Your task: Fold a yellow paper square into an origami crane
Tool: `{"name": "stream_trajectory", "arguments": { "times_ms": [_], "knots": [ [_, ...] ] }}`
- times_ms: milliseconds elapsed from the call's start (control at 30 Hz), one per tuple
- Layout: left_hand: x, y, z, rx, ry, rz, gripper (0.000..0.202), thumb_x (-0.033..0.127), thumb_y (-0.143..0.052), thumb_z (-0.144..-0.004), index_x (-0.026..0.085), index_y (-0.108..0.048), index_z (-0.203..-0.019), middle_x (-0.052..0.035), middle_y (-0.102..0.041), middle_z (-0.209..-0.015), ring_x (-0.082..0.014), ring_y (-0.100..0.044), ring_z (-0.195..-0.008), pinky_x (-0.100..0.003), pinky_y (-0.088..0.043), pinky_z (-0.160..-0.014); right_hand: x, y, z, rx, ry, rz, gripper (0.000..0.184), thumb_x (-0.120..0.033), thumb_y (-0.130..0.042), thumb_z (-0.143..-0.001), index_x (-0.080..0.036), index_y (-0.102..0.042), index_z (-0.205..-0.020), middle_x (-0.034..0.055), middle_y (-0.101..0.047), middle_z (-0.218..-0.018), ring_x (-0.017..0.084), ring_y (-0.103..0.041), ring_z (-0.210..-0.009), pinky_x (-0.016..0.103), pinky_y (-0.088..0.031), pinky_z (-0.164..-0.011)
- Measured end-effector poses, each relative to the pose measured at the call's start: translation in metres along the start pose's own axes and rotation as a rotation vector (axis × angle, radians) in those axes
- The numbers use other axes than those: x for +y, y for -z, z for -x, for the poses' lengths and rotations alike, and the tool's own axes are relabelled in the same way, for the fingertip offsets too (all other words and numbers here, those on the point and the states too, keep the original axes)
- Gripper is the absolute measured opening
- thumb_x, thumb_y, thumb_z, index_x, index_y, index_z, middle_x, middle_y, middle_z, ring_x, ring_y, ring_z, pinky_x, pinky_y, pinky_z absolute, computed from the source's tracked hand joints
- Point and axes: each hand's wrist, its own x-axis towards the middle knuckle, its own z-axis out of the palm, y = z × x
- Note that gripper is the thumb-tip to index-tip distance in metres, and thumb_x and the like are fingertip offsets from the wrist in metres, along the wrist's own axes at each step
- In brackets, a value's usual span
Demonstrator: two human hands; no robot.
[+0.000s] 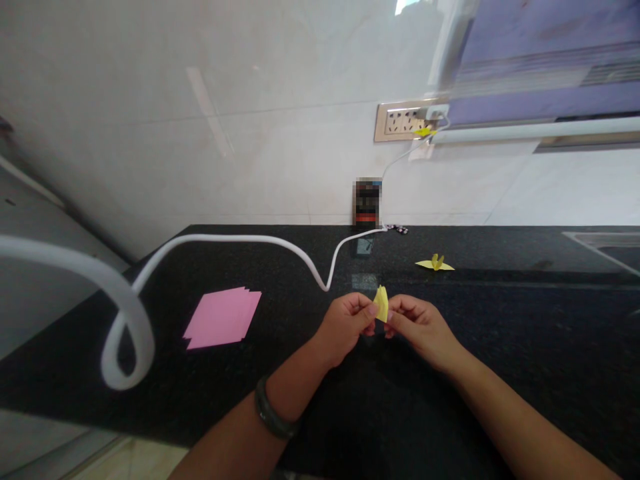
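Between my two hands, just above the black countertop, is a small piece of folded yellow paper (381, 305), narrow and pointing upward. My left hand (350, 320) pinches its left side with thumb and fingers, and a dark bangle circles that wrist. On the other side my right hand (417, 327) pinches the lower right edge of the same paper. The fine folds are too small to make out. Behind my right hand lies a finished-looking yellow folded paper shape (435, 263) with spread pointed ends and raised middle flaps.
A loose stack of pink paper sheets (223, 318) lies left on the black countertop (165, 373). A thick white cable (240, 238) loops across from the left. A phone-like device (367, 203), blurred out, leans on the wall below a socket panel (400, 121). A sink edge (595, 243) shows right.
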Motion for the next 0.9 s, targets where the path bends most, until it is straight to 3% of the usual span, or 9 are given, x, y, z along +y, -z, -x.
{"name": "stream_trajectory", "arguments": {
  "times_ms": [167,300,433,567,767,900],
  "knots": [
    [-0.003,0.001,-0.001,0.178,-0.112,-0.15,0.024,0.036,-0.058,-0.067,0.014,-0.053,-0.07,0.0018,-0.051,-0.058,-0.0075,-0.045,-0.052,-0.02,-0.036,-0.05,0.008,0.001,-0.001,0.183,0.123,0.237,0.016,-0.03,-0.052,-0.075,-0.018,-0.049,-0.064,-0.0018,-0.047,-0.055,0.01,-0.043,-0.05,0.023,-0.037,-0.049],
    [-0.004,-0.002,0.001,0.129,-0.155,-0.267,0.023,0.035,-0.06,-0.066,0.014,-0.058,-0.075,-0.0032,-0.059,-0.071,-0.0117,-0.052,-0.064,-0.023,-0.041,-0.059,0.014,0.002,0.0,0.259,0.196,0.426,0.014,-0.029,-0.052,-0.074,-0.018,-0.051,-0.065,-0.0004,-0.05,-0.057,0.012,-0.046,-0.052,0.024,-0.037,-0.05],
    [-0.005,-0.002,0.001,0.14,-0.19,-0.329,0.024,0.035,-0.063,-0.063,0.015,-0.058,-0.075,-0.0035,-0.06,-0.073,-0.0129,-0.054,-0.066,-0.024,-0.042,-0.061,0.011,0.003,0.002,0.233,0.24,0.541,0.013,-0.028,-0.05,-0.076,-0.018,-0.053,-0.067,0.001,-0.054,-0.059,0.013,-0.049,-0.054,0.025,-0.039,-0.052],
    [0.0,0.002,0.002,0.137,-0.257,-0.454,0.02,0.034,-0.056,-0.07,0.015,-0.059,-0.077,-0.0039,-0.06,-0.075,-0.0129,-0.054,-0.066,-0.024,-0.042,-0.062,0.004,0.004,0.003,0.168,0.293,0.566,0.012,-0.027,-0.048,-0.078,-0.018,-0.055,-0.072,0.002,-0.056,-0.064,0.014,-0.051,-0.057,0.025,-0.04,-0.055],
    [0.011,0.006,0.005,0.117,-0.535,-0.85,0.02,0.024,-0.041,-0.079,0.017,-0.06,-0.08,-0.0057,-0.06,-0.08,-0.0157,-0.053,-0.079,-0.029,-0.04,-0.074,-0.001,0.006,0.002,0.093,0.414,0.605,0.011,-0.024,-0.045,-0.08,-0.021,-0.056,-0.078,0.0034,-0.058,-0.072,0.015,-0.054,-0.068,0.027,-0.042,-0.063],
    [0.012,0.008,0.007,0.09,-0.653,-1.063,0.025,0.02,-0.036,-0.081,0.019,-0.061,-0.086,-0.0068,-0.059,-0.096,-0.0167,-0.051,-0.09,-0.03,-0.039,-0.079,0.004,0.008,0.001,0.174,0.422,0.634,0.013,-0.024,-0.047,-0.079,-0.021,-0.055,-0.089,0.0054,-0.059,-0.079,0.017,-0.055,-0.072,0.029,-0.044,-0.064]
  ]
}}
